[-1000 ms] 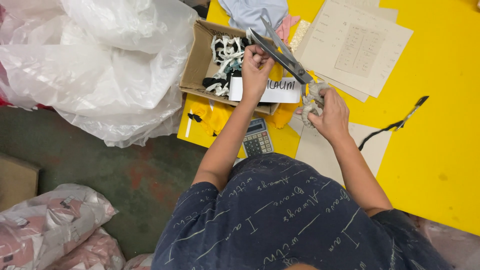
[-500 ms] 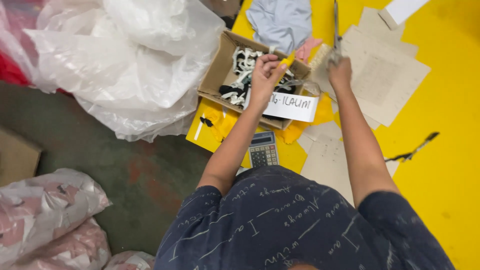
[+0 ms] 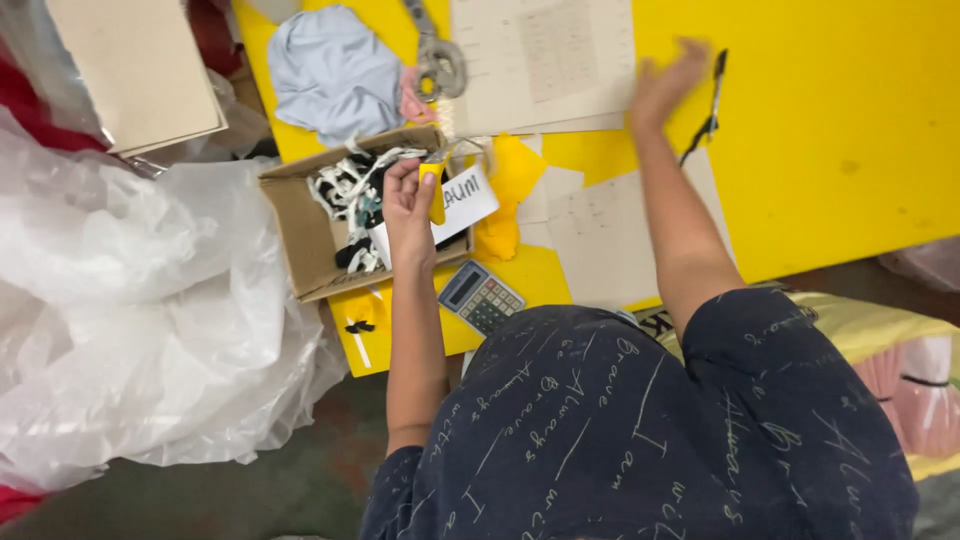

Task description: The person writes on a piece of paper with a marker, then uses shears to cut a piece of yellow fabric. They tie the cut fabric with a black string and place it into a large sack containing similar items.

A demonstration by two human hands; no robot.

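Two hands, left hand (image 3: 410, 205) pinching yellow piece (image 3: 434, 192) over cardboard box (image 3: 300, 235), right hand (image 3: 665, 85) blurred, seemingly spread near scissors (image 3: 436, 55)

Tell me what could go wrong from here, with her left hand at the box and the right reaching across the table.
1. The right hand is blurred beside a thin black strip on the yellow table; it might knock it away.
2. The cardboard box sits at the table edge; the left hand, pinching a small yellow piece, could nudge it off.
3. The calculator lies at the near edge, close to the left forearm, and could be swept off.
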